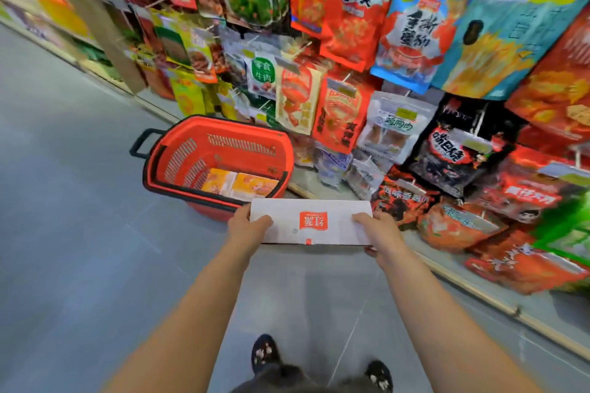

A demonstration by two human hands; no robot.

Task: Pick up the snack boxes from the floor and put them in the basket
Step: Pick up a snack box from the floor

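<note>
Both hands, the left hand (247, 228) and right hand (380, 234), gripped the ends of a white snack box (311, 222) held just short of the red basket (220, 137), thumbs on top, so the carry seemed nearly done, with lowering it in beside the boxes already there likely next.

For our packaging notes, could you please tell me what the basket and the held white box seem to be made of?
The basket looks like moulded red plastic, slightly glossy, with slotted walls. The white box is probably matte printed cardboard, given its flat face and crisp edges.
</note>
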